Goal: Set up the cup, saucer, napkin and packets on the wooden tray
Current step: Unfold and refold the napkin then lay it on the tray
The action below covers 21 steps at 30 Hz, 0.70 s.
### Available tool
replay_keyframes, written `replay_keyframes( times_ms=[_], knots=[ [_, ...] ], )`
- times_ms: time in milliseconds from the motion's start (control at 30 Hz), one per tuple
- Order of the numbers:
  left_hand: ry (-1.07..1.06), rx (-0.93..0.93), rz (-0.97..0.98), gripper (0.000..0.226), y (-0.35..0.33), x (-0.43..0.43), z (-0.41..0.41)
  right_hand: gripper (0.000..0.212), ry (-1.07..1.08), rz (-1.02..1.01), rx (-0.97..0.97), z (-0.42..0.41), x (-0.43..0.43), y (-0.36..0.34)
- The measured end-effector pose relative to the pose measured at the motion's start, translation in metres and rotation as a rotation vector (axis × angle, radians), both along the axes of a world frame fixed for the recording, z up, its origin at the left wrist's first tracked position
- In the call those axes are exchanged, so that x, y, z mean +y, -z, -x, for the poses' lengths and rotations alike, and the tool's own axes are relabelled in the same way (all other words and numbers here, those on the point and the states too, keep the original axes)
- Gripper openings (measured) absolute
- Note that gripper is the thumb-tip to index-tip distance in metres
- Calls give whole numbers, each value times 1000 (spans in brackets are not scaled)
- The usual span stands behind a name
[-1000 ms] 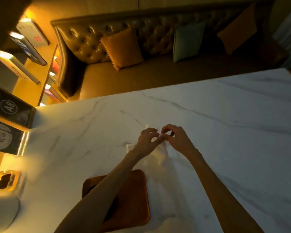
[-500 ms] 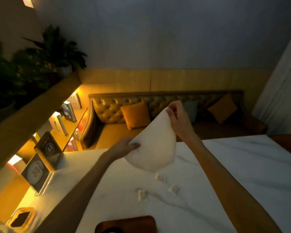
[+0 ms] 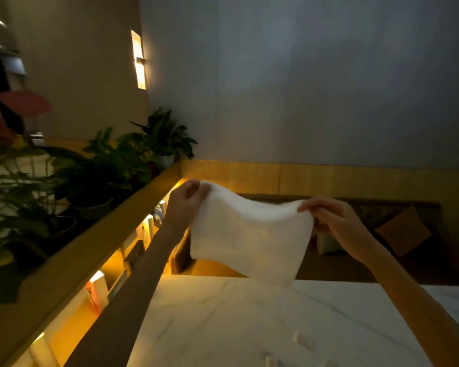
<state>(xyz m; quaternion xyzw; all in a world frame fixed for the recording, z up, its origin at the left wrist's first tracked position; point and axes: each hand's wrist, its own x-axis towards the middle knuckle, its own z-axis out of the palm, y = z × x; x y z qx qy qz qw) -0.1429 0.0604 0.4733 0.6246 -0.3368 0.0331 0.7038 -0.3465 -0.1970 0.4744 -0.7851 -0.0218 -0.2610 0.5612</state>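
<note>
1. Head view: the camera tilts up, taking in a dim room with a grey wall, and both hands are raised in front of it, above the far edge of the tabletop (image 3: 223, 313).
2. The napkin (image 3: 249, 239) – white, soft-looking, roughly square – hangs in the air between the two hands, well above the marble-patterned tabletop and not touching it.
3. The left hand (image 3: 186, 201) pinches the napkin's upper left corner, fingers curled in around the fabric.
4. The right hand (image 3: 331, 221) pinches the upper right corner between thumb and fingertips; its other fingers are bent behind the cloth.
5. The top edge of the napkin sags slightly between the two grips, and its lower edge hangs free, the lower right corner dropping lowest.
6. Small pale packets (image 3: 302, 340) lie on the tabletop near the bottom of the picture – blurred, so their number and print cannot be told.
7. To the left a wooden ledge (image 3: 90, 247) runs diagonally, with potted plants (image 3: 104, 165) on top and lit books (image 3: 98, 287) on the shelf beneath it.
8. A wall lamp (image 3: 139, 62) glows high on the left wall.
9. Behind the right hand, an orange cushion (image 3: 402, 231) rests on a dark sofa beyond the tabletop.
</note>
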Motion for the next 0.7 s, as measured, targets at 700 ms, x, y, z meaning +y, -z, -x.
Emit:
replay_keyframes(
  times_ms=[700],
  knots=[
    [-151, -77, -276, 24, -2, 51, -20, 21, 67, 1000, 146, -74, 97, -23]
  ],
)
